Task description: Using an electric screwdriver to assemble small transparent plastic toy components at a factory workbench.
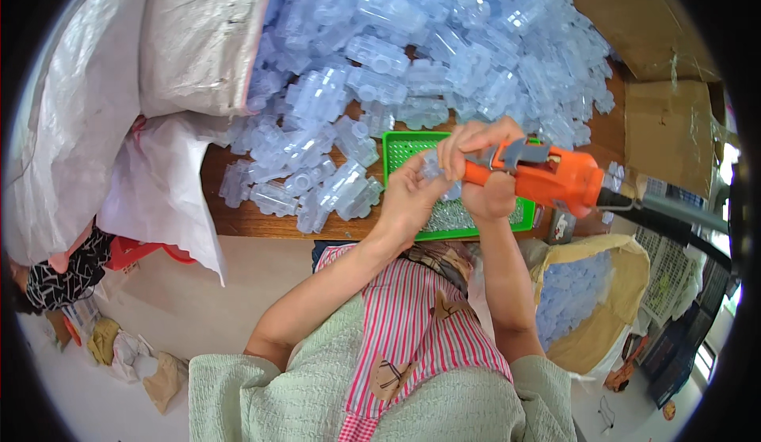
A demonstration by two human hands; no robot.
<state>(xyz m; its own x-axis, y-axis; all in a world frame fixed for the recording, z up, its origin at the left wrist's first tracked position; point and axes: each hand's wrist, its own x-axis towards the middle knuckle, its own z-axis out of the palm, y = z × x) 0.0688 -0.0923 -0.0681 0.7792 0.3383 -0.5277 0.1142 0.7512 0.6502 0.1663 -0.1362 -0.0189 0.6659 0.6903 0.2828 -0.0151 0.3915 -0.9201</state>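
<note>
My right hand is closed around an orange power screwdriver with a grey lever on its side. The tool lies nearly level, its front pointing left toward my other hand. Pinched in my left hand is a small clear plastic piece, partly covered by the fingers of both hands. Below them, a green tray holds many tiny silvery metal parts. Where the tool's tip meets the piece is hidden by my fingers.
A large heap of clear bluish plastic housings covers the back of the wooden table. White woven sacks stand at left, cardboard boxes at right. A black cable trails right. An open sack holds similar clear pieces.
</note>
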